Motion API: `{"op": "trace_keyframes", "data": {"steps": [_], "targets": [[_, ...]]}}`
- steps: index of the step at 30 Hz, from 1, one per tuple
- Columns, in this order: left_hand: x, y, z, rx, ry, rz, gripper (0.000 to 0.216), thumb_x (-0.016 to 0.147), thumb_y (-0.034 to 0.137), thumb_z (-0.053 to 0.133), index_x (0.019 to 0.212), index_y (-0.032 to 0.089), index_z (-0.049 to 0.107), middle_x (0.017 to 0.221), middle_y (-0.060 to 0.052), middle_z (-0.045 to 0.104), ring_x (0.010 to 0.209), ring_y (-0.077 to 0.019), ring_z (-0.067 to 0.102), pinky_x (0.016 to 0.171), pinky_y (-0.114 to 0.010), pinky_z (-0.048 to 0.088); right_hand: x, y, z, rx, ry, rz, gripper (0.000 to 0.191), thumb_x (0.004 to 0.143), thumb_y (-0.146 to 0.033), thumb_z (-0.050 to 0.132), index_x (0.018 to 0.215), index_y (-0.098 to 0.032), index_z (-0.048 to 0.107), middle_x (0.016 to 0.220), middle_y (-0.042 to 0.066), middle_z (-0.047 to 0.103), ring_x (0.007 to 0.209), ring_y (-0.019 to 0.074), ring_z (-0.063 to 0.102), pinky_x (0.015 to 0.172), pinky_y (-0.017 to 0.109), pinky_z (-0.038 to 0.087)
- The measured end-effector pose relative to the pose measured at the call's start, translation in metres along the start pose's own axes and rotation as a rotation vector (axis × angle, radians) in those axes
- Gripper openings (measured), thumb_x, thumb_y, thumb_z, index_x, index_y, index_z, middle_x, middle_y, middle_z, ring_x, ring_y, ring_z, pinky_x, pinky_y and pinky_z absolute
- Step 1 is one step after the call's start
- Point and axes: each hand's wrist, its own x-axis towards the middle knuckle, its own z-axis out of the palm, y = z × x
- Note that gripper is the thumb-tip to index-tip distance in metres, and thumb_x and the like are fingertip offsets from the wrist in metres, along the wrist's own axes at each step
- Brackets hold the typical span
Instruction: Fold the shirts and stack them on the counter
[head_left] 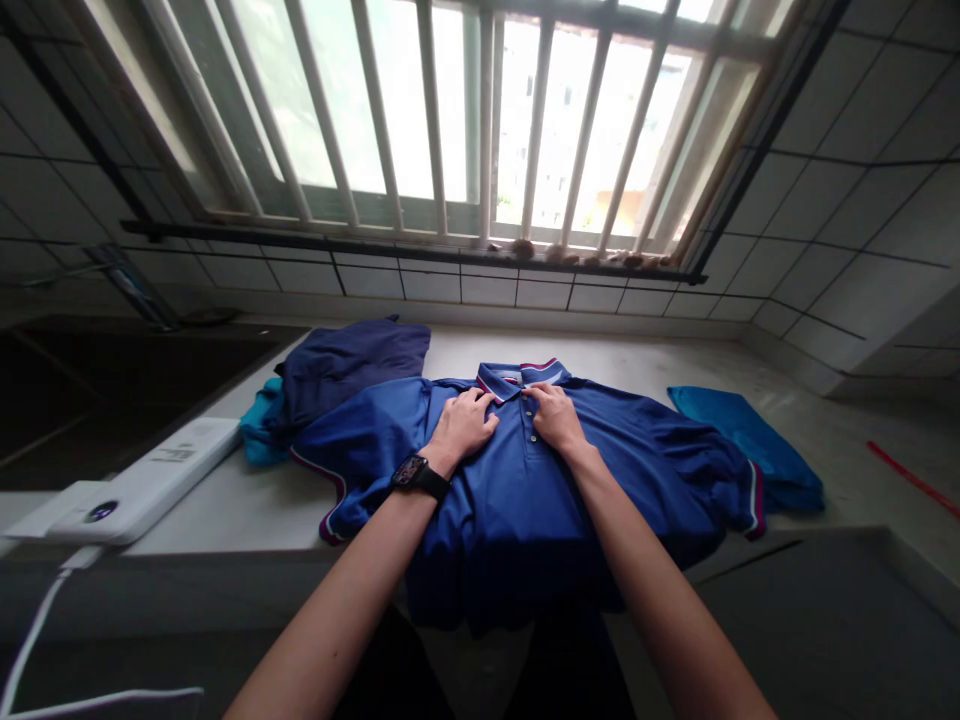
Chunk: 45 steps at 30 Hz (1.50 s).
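Note:
A blue polo shirt (pixel 495 490) lies front side up with its sleeves spread, its lower part hanging over the counter's front edge. Red and white stripes trim its collar (pixel 541 373) and cuffs. My left hand (pixel 461 428), below a black watch (pixel 418 475) on the wrist, grips the shirt by the left collar point with bent fingers. Close beside it, my right hand (pixel 555 415) pinches the fabric near the top of the buttoned placket (pixel 533 437). The fingertips partly cover the collar opening.
Dark navy clothing (pixel 352 370) lies heaped over a teal cloth (pixel 261 425) at left. A folded teal garment (pixel 750 445) sits at right. A white device (pixel 150 480) with a cable rests near the dark sink (pixel 112 390). Behind the counter (pixel 637 350) is a barred window (pixel 480 130).

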Motion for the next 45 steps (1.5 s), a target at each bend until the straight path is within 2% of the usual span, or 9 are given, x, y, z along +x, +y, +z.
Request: {"op": "trace_keyframes", "data": {"steps": [4,10,15,20,26,37,45], "targets": [[0.002,-0.003,-0.001,-0.034,-0.001,0.013,0.043,0.096,0.027,0.053,0.137,0.022,0.064,0.141,-0.011,0.065,0.128,-0.0276,0.062,0.108,-0.041,0.050,0.006,0.004,0.003,0.065,0.008,-0.018,0.056,0.085,-0.002,0.047,0.130,-0.022,0.074,0.143,0.003,0.066,0.131,0.0230,0.054,0.115,0.033,0.044],[0.005,-0.008,-0.002,-0.114,0.061,0.025,0.044,0.096,0.029,0.054,0.138,0.023,0.063,0.145,-0.009,0.063,0.133,-0.0267,0.059,0.111,-0.039,0.048,0.008,0.006,0.005,0.140,0.021,-0.051,0.056,0.081,-0.001,0.051,0.129,-0.018,0.074,0.141,0.007,0.067,0.133,0.0228,0.054,0.118,0.034,0.041],[0.002,-0.005,-0.004,-0.110,-0.003,0.024,0.045,0.094,0.026,0.054,0.138,0.023,0.064,0.143,-0.010,0.065,0.130,-0.0280,0.062,0.111,-0.042,0.049,0.009,0.008,0.006,0.176,0.059,-0.037,0.059,0.079,0.001,0.050,0.131,-0.018,0.071,0.138,0.007,0.068,0.129,0.0227,0.058,0.116,0.034,0.043],[0.000,-0.003,-0.006,-0.081,-0.051,0.021,0.044,0.095,0.025,0.052,0.135,0.022,0.067,0.145,-0.011,0.064,0.129,-0.0274,0.063,0.110,-0.043,0.050,0.011,0.013,0.011,0.238,0.105,0.003,0.051,0.082,0.001,0.049,0.120,-0.020,0.076,0.133,0.007,0.071,0.125,0.0234,0.061,0.115,0.035,0.045],[0.000,-0.002,-0.006,-0.065,-0.059,0.026,0.044,0.096,0.025,0.050,0.134,0.017,0.069,0.146,-0.013,0.063,0.130,-0.0276,0.063,0.112,-0.043,0.049,0.011,0.014,0.012,0.295,0.096,0.010,0.047,0.084,0.000,0.051,0.115,-0.020,0.079,0.134,0.008,0.071,0.126,0.0228,0.062,0.115,0.034,0.045],[-0.001,-0.003,-0.006,-0.033,-0.056,0.028,0.041,0.096,0.026,0.051,0.132,0.020,0.070,0.146,-0.011,0.064,0.129,-0.0255,0.064,0.111,-0.038,0.050,0.013,0.014,0.015,0.317,0.104,-0.014,0.040,0.085,-0.002,0.054,0.108,-0.021,0.082,0.131,0.008,0.072,0.124,0.0233,0.064,0.116,0.036,0.045],[-0.002,-0.002,-0.006,-0.022,-0.055,0.035,0.041,0.098,0.026,0.049,0.133,0.020,0.070,0.147,-0.010,0.063,0.129,-0.0265,0.064,0.111,-0.041,0.049,0.013,0.014,0.016,0.327,0.105,-0.013,0.037,0.086,-0.003,0.053,0.102,-0.021,0.081,0.130,0.008,0.070,0.122,0.0224,0.063,0.114,0.035,0.046]]}}
